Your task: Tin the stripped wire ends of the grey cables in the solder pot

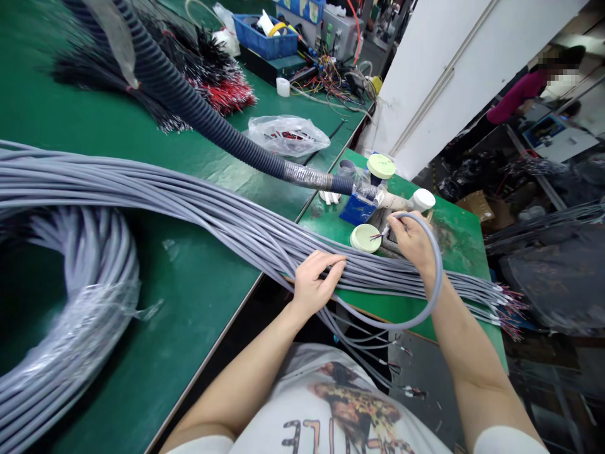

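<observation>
A thick bundle of grey cables [189, 202] runs across the green bench [142, 328] and over a small green table [454, 221]. My left hand [314, 280] rests on the bundle, fingers curled round a few cables. My right hand [411, 239] pinches the end of a single grey cable [432, 290] that loops back under my wrist. Its stripped wire tips point at a small round pale-green pot [365, 238]. The far ends of the bundle [508, 306] show bared coloured wires.
A black corrugated hose [189, 104] leads down to a blue fixture [358, 207] by the pot. A coil of grey cable [70, 328] lies at the left. Black and red wire bundles [208, 75], a plastic bag [288, 133] and a blue bin [265, 38] sit behind. Another person [524, 91] stands far right.
</observation>
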`<control>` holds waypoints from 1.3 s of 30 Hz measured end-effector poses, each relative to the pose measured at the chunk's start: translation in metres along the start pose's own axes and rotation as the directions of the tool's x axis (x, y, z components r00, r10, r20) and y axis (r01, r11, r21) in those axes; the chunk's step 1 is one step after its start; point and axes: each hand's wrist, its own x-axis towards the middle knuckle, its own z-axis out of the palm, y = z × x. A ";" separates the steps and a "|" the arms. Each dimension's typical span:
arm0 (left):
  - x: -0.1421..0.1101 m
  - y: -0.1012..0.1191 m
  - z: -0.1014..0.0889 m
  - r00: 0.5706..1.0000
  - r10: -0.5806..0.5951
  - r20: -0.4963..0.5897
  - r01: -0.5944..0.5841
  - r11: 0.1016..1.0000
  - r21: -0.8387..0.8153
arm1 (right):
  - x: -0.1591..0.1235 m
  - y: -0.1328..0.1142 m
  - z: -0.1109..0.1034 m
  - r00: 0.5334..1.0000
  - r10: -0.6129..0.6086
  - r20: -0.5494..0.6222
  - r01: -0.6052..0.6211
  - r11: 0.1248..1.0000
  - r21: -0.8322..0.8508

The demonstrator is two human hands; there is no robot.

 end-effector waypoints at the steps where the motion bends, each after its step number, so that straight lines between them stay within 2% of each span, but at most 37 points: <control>1: 0.000 0.000 0.000 1.000 -0.001 0.004 0.001 1.000 -0.002 | 0.001 0.000 0.002 1.000 -0.008 0.008 0.008 1.000 -0.007; 13: -0.001 -0.001 -0.001 0.999 0.017 0.030 -0.017 1.000 -0.023 | 0.008 0.003 0.018 0.995 -0.066 0.076 0.075 0.988 -0.133; 19: 0.001 0.000 -0.001 0.999 0.036 0.040 -0.036 0.999 -0.016 | 0.009 0.004 0.025 0.995 -0.071 0.069 0.082 0.983 -0.167; 22: 0.002 0.001 -0.002 0.999 0.033 0.036 -0.033 0.999 -0.009 | 0.009 0.003 0.022 0.995 -0.067 0.069 0.077 0.986 -0.148; 25: 0.001 0.001 -0.002 0.999 0.036 0.036 -0.036 0.999 -0.010 | 0.009 0.006 0.008 0.998 -0.056 0.028 0.059 0.989 -0.139; 29: 0.001 0.001 -0.003 0.998 0.028 0.051 -0.029 1.000 0.007 | 0.005 0.030 -0.019 0.997 0.002 -0.077 -0.018 0.977 -0.213; 32: 0.000 0.000 -0.003 0.998 0.016 0.057 -0.017 1.000 0.013 | 0.000 0.057 -0.032 0.995 0.051 -0.085 -0.075 0.948 -0.309; 36: -0.001 -0.001 -0.002 0.999 0.009 0.052 -0.009 1.000 0.002 | -0.006 0.087 -0.031 0.992 0.111 -0.065 -0.128 0.900 -0.417; 39: -0.002 -0.001 -0.001 0.998 0.008 0.055 -0.008 1.000 0.001 | -0.005 0.098 -0.026 0.988 0.153 -0.027 -0.147 0.873 -0.465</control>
